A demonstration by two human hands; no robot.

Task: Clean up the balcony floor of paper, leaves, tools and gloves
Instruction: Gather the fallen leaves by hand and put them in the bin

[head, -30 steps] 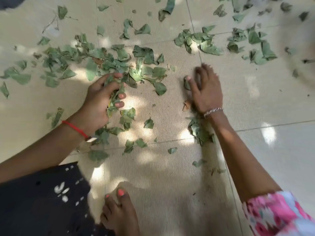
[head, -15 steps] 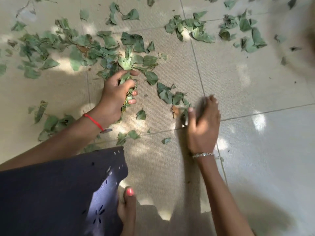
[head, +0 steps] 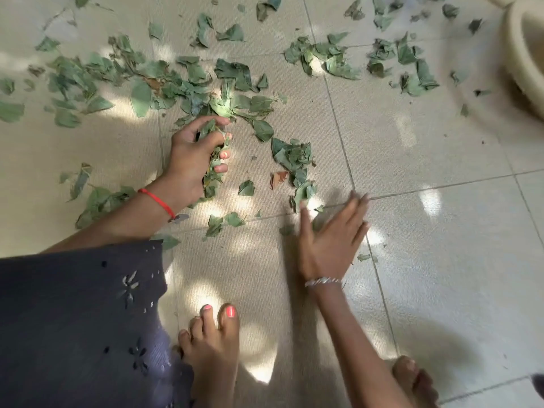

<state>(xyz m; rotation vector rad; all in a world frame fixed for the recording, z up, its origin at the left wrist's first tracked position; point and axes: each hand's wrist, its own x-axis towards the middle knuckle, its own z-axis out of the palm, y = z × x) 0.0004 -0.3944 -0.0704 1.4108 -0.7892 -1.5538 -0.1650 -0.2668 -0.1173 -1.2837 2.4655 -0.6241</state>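
Green torn leaves (head: 164, 83) lie scattered over the beige tiled floor (head: 412, 160), thickest in the upper left and along the top. My left hand (head: 194, 160) is closed around a bunch of leaves, low over the floor. A small swept heap of leaves (head: 295, 163) lies just right of it, with one brown leaf (head: 278, 178) beside it. My right hand (head: 332, 237) is flat and spread, fingers apart, right below that heap, holding nothing. No paper, tools or gloves are in view.
A cream-coloured pot or basin rim (head: 524, 57) stands at the upper right edge. My bare feet (head: 212, 346) and a dark skirt (head: 76, 325) fill the lower left. More leaves (head: 326, 58) lie at top centre and right.
My right hand has swept leaves from the upper right toward the left hand, then drawn back toward me. The left hand keeps its bunch of leaves. The camera view has shifted.
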